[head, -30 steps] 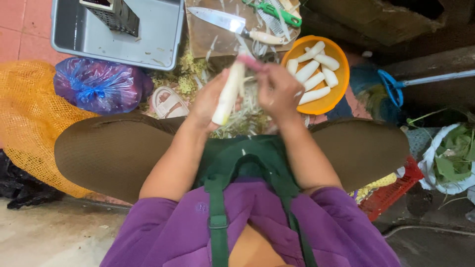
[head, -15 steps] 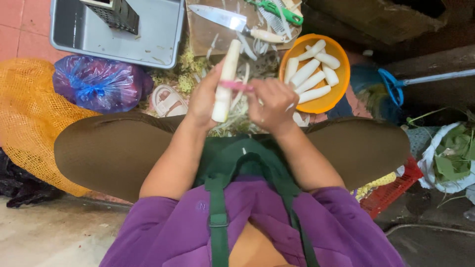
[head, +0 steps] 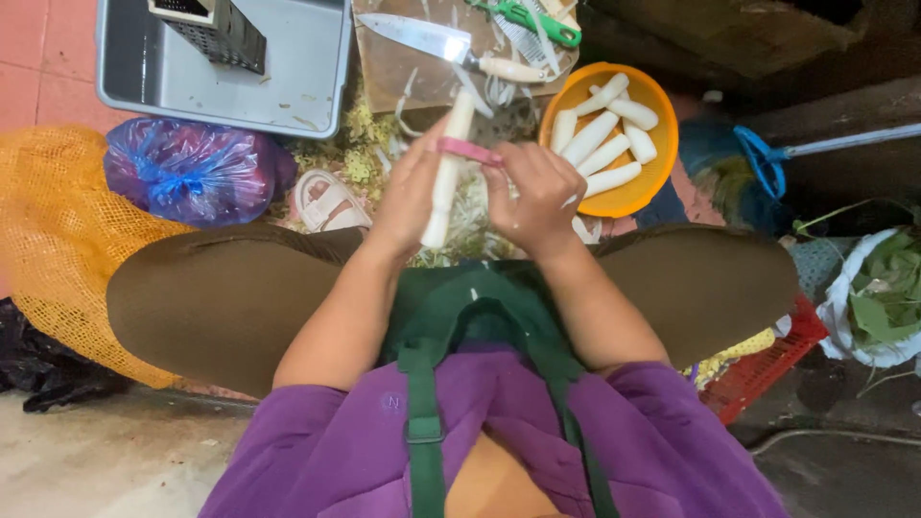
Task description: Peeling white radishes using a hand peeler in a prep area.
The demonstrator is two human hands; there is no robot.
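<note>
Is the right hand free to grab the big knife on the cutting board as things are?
Probably not right away: the right hand holds a pink peeler against the white root. The knife lies uncovered on the board just ahead.

The floor at upper left is reddish tile [head: 38, 48], while at lower left it turns to pale, stained concrete [head: 106, 460]. A grey plastic tub [head: 288, 86] sits on the tile. An orange mesh sack [head: 58, 240] lies beside a blue plastic bag [head: 182, 173]. The right side is dim, with what may be a dark wooden board [head: 767, 38] and a red crate [head: 767, 364].
</note>
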